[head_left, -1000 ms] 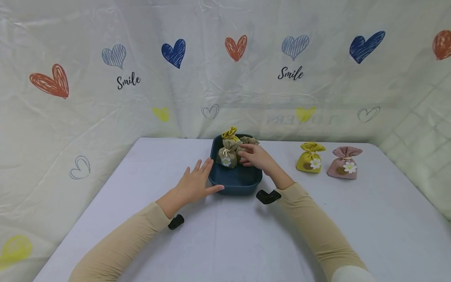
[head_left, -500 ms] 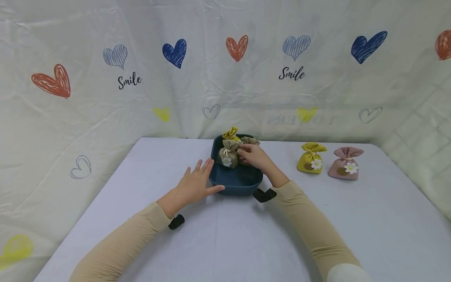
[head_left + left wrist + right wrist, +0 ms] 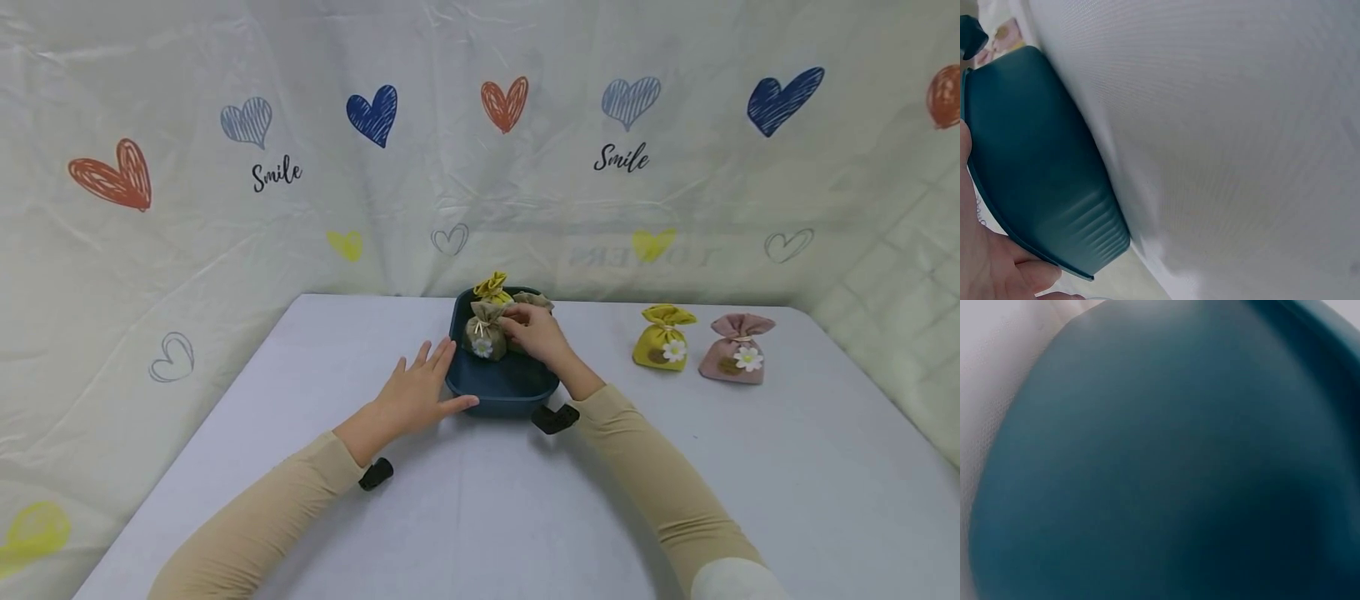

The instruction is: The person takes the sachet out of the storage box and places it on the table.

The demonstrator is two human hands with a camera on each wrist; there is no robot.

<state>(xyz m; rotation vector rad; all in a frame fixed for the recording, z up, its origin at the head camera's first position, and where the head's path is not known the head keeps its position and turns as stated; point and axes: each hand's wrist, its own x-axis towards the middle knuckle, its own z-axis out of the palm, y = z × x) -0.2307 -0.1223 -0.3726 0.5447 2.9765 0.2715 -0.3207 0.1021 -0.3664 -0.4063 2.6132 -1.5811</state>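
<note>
A dark blue square tray point(image 3: 501, 396) sits mid-table and holds three small cloth pouches: an olive one with a white flower point(image 3: 482, 333) in front, a yellow one point(image 3: 491, 286) behind it, and a brown one point(image 3: 534, 302) largely hidden. My right hand point(image 3: 534, 332) is inside the tray, fingers curled at the olive pouch's tied neck. My left hand point(image 3: 416, 393) lies flat with fingers spread against the tray's left wall. The left wrist view shows the tray's outer wall point(image 3: 1035, 169) by my palm. The right wrist view shows only the tray's blurred blue inside point(image 3: 1160, 462).
A yellow pouch with a white flower point(image 3: 663, 337) and a pink one point(image 3: 735, 348) stand on the white table point(image 3: 480, 517) to the right of the tray. A heart-printed curtain point(image 3: 480, 142) hangs behind the table's far edge.
My right hand slid left inside the tray, from the brown pouch to the olive pouch's neck. The left hand stayed against the tray.
</note>
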